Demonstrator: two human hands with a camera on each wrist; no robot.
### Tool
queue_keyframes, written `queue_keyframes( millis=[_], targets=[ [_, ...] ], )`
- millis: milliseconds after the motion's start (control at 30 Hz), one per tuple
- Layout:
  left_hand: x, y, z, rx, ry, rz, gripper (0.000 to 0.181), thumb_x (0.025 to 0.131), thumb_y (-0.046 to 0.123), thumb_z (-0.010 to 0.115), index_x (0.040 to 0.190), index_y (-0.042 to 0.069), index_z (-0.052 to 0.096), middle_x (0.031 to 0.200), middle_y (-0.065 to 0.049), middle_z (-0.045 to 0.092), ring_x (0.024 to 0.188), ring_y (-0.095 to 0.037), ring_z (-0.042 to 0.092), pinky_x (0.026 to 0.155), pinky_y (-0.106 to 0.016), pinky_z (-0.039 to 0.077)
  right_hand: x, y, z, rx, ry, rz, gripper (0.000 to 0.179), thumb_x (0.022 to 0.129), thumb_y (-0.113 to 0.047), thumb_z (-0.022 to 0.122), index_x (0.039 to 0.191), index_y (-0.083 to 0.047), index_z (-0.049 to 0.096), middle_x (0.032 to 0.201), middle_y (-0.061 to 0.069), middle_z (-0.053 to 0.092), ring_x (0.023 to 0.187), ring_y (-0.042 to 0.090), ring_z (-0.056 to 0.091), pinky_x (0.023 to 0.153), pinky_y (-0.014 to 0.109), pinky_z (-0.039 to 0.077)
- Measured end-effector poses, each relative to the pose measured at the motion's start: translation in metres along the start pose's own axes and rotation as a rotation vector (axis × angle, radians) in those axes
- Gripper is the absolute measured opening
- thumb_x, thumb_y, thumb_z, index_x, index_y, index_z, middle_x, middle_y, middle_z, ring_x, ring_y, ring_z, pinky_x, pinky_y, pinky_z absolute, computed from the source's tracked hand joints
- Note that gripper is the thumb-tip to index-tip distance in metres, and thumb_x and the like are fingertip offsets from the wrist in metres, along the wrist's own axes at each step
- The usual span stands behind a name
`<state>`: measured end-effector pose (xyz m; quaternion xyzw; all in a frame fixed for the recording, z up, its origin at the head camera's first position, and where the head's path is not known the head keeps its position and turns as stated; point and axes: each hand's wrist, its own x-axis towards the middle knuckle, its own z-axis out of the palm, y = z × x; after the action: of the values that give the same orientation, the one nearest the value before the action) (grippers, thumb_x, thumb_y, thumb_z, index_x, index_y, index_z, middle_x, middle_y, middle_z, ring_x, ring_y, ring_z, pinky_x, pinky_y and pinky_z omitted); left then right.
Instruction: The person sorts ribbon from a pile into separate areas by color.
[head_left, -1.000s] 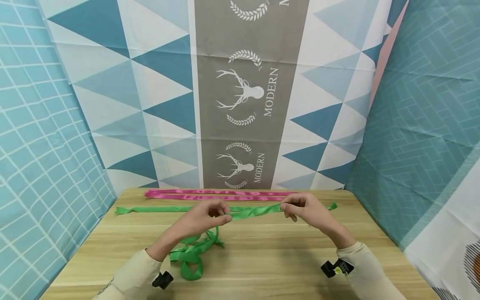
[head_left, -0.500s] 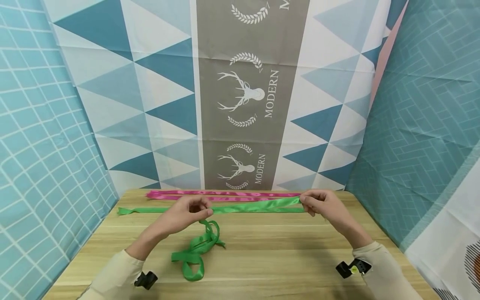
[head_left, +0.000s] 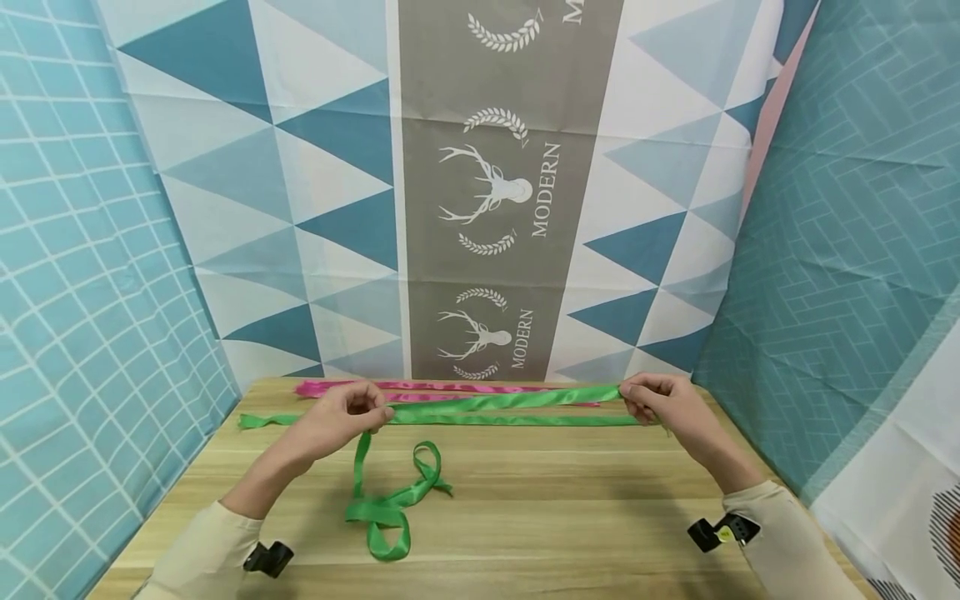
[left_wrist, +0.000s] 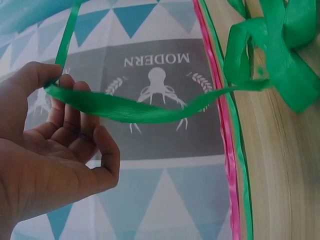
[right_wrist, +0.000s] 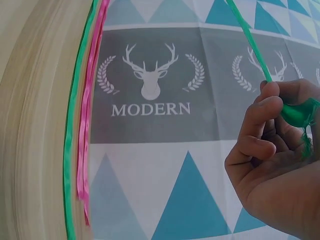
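Note:
A green satin ribbon [head_left: 510, 400] stretches between my two hands above the table. My left hand [head_left: 337, 421] pinches it between thumb and forefinger, and from there the rest hangs to a loose looped heap [head_left: 386, 510] on the wood. Its end is pinched by my right hand [head_left: 663, 408]; in the right wrist view a short frayed tail [right_wrist: 306, 142] hangs inside the palm. Another green ribbon [head_left: 450, 420] lies straight across the table behind, and beyond it two lengths of pink ribbon [head_left: 465, 387] run side by side.
The wooden table [head_left: 540, 517] ends at a patterned backdrop [head_left: 487, 250] with deer heads and triangles. Blue tiled cloth [head_left: 97, 267] walls the left side, teal cloth [head_left: 840, 233] the right. Small black cameras sit on both wrists.
My hands have moved apart, left hand leftward and right hand rightward, lengthening the taut ribbon between them. More ribbon has been drawn up out of the heap below the left hand.

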<state>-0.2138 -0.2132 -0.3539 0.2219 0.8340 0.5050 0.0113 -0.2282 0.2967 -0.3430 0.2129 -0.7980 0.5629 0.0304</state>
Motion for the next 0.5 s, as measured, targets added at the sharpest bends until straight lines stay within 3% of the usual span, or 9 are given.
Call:
queue_keyframes(
  millis=[300, 500],
  targets=[
    [-0.011, -0.014, -0.025, -0.006, 0.045, -0.053, 0.03, 0.1, 0.03, 0.068, 0.092, 0.003, 0.058, 0.086, -0.015, 0.057, 0.088, -0.029, 0.056, 0.074, -0.042, 0.044, -0.001, 0.015, -0.012, -0.019, 0.039, 0.03, 0.036, 0.105, -0.03, 0.061, 0.095, 0.004, 0.063, 0.078, 0.018, 0.052, 0.064, 0.031, 0.045, 0.061, 0.037, 0.046],
    [-0.02, -0.02, -0.042, -0.061, 0.034, -0.061, 0.029, 0.103, 0.028, 0.065, 0.101, 0.0, 0.059, 0.089, -0.02, 0.059, 0.099, -0.032, 0.062, 0.086, -0.045, 0.045, -0.002, 0.021, -0.022, -0.035, 0.058, 0.049, 0.038, 0.105, -0.032, 0.06, 0.094, 0.004, 0.063, 0.078, 0.019, 0.052, 0.062, 0.026, 0.046, 0.062, 0.037, 0.044]
  ],
)
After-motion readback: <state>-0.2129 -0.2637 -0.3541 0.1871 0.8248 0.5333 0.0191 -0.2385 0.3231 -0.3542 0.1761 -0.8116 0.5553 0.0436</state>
